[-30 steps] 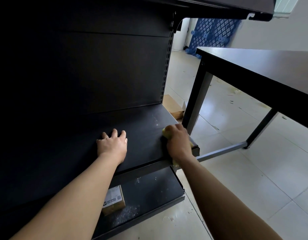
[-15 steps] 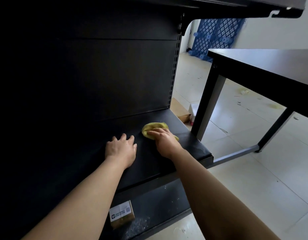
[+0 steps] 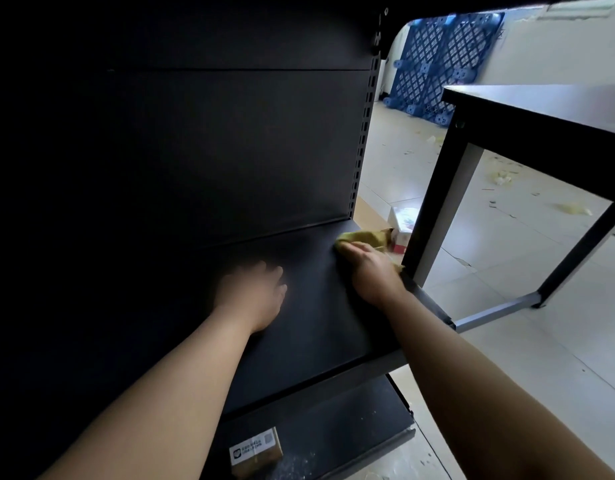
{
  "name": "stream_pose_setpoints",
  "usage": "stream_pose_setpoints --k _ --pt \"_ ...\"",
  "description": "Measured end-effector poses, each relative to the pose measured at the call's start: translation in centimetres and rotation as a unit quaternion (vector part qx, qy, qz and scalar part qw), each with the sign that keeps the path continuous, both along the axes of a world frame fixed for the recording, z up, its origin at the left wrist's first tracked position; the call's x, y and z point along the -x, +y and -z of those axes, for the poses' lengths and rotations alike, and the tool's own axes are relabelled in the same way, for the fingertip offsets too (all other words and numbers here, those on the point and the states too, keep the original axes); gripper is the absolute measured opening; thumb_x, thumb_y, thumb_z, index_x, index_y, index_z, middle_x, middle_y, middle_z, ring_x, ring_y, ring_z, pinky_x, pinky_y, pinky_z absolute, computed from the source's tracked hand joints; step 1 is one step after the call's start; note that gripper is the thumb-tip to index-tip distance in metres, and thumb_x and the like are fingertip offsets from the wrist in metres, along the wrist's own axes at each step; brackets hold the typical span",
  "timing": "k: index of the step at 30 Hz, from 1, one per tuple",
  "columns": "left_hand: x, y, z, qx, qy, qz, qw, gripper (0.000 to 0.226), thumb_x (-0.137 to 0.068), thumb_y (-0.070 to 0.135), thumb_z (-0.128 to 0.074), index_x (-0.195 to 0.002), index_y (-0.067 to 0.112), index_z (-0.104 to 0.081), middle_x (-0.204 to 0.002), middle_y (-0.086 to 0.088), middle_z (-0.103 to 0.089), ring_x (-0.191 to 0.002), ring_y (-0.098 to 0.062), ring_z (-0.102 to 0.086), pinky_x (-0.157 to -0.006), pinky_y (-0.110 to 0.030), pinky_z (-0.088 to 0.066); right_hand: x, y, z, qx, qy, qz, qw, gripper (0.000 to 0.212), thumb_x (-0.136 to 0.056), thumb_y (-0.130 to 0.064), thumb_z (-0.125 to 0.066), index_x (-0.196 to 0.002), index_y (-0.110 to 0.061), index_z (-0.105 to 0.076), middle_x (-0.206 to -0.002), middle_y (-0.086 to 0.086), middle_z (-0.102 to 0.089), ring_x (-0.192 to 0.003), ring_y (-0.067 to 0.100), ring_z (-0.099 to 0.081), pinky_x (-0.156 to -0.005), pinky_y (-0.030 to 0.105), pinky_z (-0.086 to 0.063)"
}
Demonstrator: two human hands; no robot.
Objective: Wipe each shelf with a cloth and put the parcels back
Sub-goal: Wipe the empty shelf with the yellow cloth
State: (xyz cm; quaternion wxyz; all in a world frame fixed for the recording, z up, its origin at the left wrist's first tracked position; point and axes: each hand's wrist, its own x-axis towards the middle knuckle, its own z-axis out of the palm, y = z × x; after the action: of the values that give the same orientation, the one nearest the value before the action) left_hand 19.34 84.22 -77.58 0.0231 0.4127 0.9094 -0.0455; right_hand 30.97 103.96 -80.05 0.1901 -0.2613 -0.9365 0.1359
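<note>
Right hand point(image 3: 371, 268): lies on top of the cloth point(image 3: 366, 237) and presses it down, fingers laid fairly flat rather than bunched round it.
Left hand point(image 3: 254, 296): rests palm-down on the middle shelf point(image 3: 309, 341) with the fingers spread, holding nothing (it is motion-blurred, so the fingertips are soft).
Cloth: yellow, at the far right corner of the middle shelf, close to the back panel; a scrap of it shows by the right wrist as well.
Middle shelf: bare of parcels, dark and matte, being wiped now.
Lower shelf point(image 3: 351, 420): pale specks and dust lie on it, so I judge it not yet wiped.
Parcel point(image 3: 255, 452): one small brown box with a white label sits on the lower shelf, near its front edge.
Progress: I judge the task well short of finished; this shelf is mid-wipe, the lower one is left, and no parcel has been put back on the middle shelf.
Hidden: the left part of the shelving is lost in shadow, and the shelf above is cut off at the top edge.
Hard to make out: a small box point(image 3: 403, 225) on the floor behind the shelving may be another parcel, but I cannot tell.
</note>
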Motion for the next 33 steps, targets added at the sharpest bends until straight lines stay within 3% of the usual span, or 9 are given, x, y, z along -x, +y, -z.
stream_pose_setpoints --k 5,10,12,15,18,24,28,33 --pt "0.2 0.0 -0.2 -0.015 0.0 0.001 1.0 0.054 -0.099 0.049 -0.025 -0.15 0.031 -0.024 -0.158 0.004 -0.022 -0.137 -0.031 -0.034 -0.105 -0.041 -0.034 4.4 -4.0 -1.1 0.013 -0.068 -0.14 0.988 0.062 -0.09 -0.006 -0.044 -0.146 -0.032 -0.039 -0.153 -0.003 -0.035 -0.139 0.025 -0.033 -0.113 0.035 -0.027" --pt "1.2 0.0 0.1 -0.03 0.001 0.009 0.999 0.05 -0.1 0.044 -0.025 -0.148 0.03 -0.028 -0.157 0.008 -0.024 -0.138 -0.027 -0.034 -0.107 -0.04 -0.034 9.3 -3.1 -0.8 0.012 -0.107 -0.162 0.981 0.062 -0.091 -0.008 -0.043 -0.144 -0.039 -0.039 -0.155 -0.005 -0.03 -0.143 0.025 -0.023 -0.117 0.034 -0.02" --pt "1.3 0.1 0.1 -0.027 0.005 0.013 1.0 0.051 -0.099 0.044 -0.025 -0.148 0.031 -0.028 -0.157 0.007 -0.024 -0.136 -0.027 -0.036 -0.105 -0.04 -0.035 10.3 -1.9 -0.5 0.025 -0.104 -0.138 0.985 0.062 -0.091 -0.011 -0.044 -0.142 -0.047 -0.038 -0.156 -0.009 -0.028 -0.144 0.024 -0.02 -0.117 0.041 -0.023" --pt "1.2 0.6 -0.2 -0.021 0.02 0.02 0.999 0.051 -0.099 0.044 -0.026 -0.147 0.028 -0.031 -0.156 0.004 -0.027 -0.131 -0.028 -0.043 -0.103 -0.04 -0.039 10.6 -0.1 -0.6 0.018 -0.087 -0.083 0.993 0.055 -0.096 -0.019 -0.043 -0.141 -0.051 -0.038 -0.155 -0.013 -0.028 -0.143 0.02 -0.021 -0.118 0.04 -0.021" --pt "1.4 1.1 -0.2 -0.013 0.026 0.02 0.999 0.05 -0.1 0.043 -0.025 -0.147 0.027 -0.031 -0.156 0.004 -0.028 -0.128 -0.03 -0.046 -0.101 -0.04 -0.041 10.2 1.6 -1.2 0.021 -0.099 -0.027 0.995 0.051 -0.098 -0.021 -0.04 -0.143 -0.044 -0.038 -0.154 -0.007 -0.03 -0.143 0.023 -0.022 -0.118 0.039 -0.016" --pt "1.6 1.2 0.2 -0.009 0.035 0.02 0.999 0.048 -0.1 0.042 -0.025 -0.146 0.027 -0.031 -0.154 0.004 -0.03 -0.124 -0.03 -0.047 -0.095 -0.04 -0.042 9.1 5.3 -0.3 0.061 -0.103 0.066 0.991 0.047 -0.095 -0.025 -0.039 -0.141 -0.031 -0.043 -0.149 0.002 -0.039 -0.139 0.024 -0.031 -0.116 0.041 -0.022" --pt "1.7 1.1 0.4 -0.007 0.033 0.011 0.999 0.048 -0.1 0.04 -0.023 -0.146 0.026 -0.028 -0.155 0.005 -0.028 -0.126 -0.031 -0.044 -0.093 -0.04 -0.041 7.1 4.7 -1.1 0.097 -0.12 0.171 0.973 0.052 -0.093 -0.019 -0.033 -0.143 -0.033 -0.036 -0.147 0.009 -0.037 -0.134 0.034 -0.033 -0.107 0.044 -0.027" --pt "1.6 1.3 0.5 0.002 0.025 0.0 1.0 0.05 -0.101 0.039 -0.021 -0.149 0.026 -0.023 -0.158 0.005 -0.021 -0.132 -0.035 -0.038 -0.095 -0.041 -0.04 3.1 3.0 -1.4 0.109 -0.104 0.199 0.969 0.051 -0.091 -0.016 -0.031 -0.14 -0.03 -0.037 -0.143 0.015 -0.041 -0.125 0.037 -0.04 -0.101 0.045 -0.03"
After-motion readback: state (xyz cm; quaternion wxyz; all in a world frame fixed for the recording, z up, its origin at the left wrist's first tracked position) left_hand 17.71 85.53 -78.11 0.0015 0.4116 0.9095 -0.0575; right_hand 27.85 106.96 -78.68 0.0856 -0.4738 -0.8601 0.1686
